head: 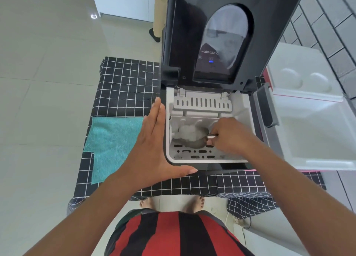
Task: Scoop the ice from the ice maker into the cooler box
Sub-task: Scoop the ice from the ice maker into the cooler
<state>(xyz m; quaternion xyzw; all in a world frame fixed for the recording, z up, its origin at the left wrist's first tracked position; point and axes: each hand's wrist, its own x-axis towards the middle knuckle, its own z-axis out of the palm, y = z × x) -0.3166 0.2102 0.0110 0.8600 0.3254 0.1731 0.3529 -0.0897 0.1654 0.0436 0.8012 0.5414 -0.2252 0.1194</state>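
Observation:
The black ice maker (212, 169) stands on a checked tablecloth with its lid (221, 34) raised. Its white basket (173, 153) holds a clump of ice (187, 133). My right hand (229, 136) reaches into the basket and grips the handle of a metal scoop (198, 142), whose bowl sits under the ice. My left hand (152, 146) lies flat, fingers straight, against the machine's left side and front corner. The white cooler box (317, 140) stands open to the right of the machine, with no ice visible inside.
A teal cloth (113, 140) lies on the checked tablecloth (125, 86) left of the machine. The cooler's lid (300, 76) leans back against a grey tiled wall. Pale floor tiles surround the table, and another person's foot (155, 35) shows behind.

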